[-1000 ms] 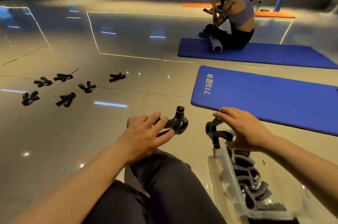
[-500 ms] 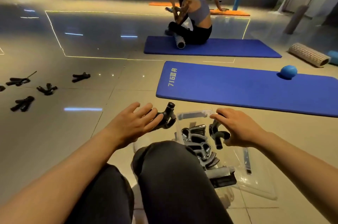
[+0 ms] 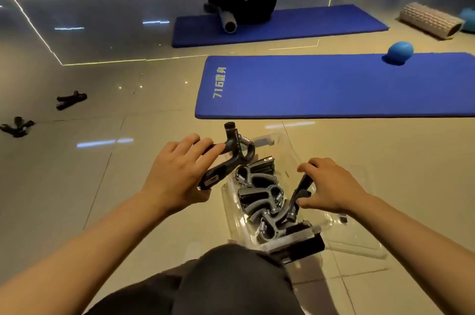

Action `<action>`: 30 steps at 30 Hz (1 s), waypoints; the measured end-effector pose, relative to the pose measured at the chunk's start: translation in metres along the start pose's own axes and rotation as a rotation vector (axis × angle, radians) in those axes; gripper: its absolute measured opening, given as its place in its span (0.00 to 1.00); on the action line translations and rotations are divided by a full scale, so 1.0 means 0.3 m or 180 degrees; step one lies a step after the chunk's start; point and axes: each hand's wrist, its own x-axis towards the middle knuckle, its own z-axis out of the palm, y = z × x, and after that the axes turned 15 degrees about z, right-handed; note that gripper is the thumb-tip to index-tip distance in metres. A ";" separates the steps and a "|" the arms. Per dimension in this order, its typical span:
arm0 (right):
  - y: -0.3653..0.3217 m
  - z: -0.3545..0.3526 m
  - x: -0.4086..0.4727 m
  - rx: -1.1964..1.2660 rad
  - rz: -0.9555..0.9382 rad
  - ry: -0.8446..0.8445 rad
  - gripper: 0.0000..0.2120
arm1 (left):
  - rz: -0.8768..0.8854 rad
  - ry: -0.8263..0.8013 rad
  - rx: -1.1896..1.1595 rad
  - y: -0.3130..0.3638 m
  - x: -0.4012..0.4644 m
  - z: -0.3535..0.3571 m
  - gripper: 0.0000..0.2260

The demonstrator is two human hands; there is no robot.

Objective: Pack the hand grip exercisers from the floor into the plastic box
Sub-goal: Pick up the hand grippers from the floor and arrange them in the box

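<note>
While the right hand (image 3: 331,187) pinches one black exerciser (image 3: 299,192) over the clear plastic box (image 3: 259,240), the left hand (image 3: 177,173) grips another exerciser (image 3: 228,158) just beyond its fingers; two more exercisers (image 3: 70,100) lie farther left.

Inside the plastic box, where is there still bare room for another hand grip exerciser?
Free: the plastic box's far end, beyond the packed exercisers. Crowded: its middle and near end, where the right hand lowers another.

packed exercisers (image 3: 259,194) crowd plastic box (image 3: 288,150), far end free
</note>
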 end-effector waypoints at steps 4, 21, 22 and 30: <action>-0.028 0.078 0.094 -0.0299 0.0187 -0.0644 0.37 | -0.0031 0.0291 -0.0469 0.001 0.002 0.243 0.37; -0.120 0.370 0.294 -0.1734 0.0353 -0.0990 0.14 | -0.1799 0.0657 -0.2331 0.173 -0.037 0.692 0.39; -0.119 0.392 0.284 -0.1746 0.0212 -0.0904 0.14 | -0.1829 0.0699 -0.2356 0.177 -0.036 0.695 0.38; -0.093 0.501 0.299 -0.1468 -0.1267 -0.1094 0.43 | -0.1918 0.0707 -0.2385 0.189 -0.030 0.700 0.38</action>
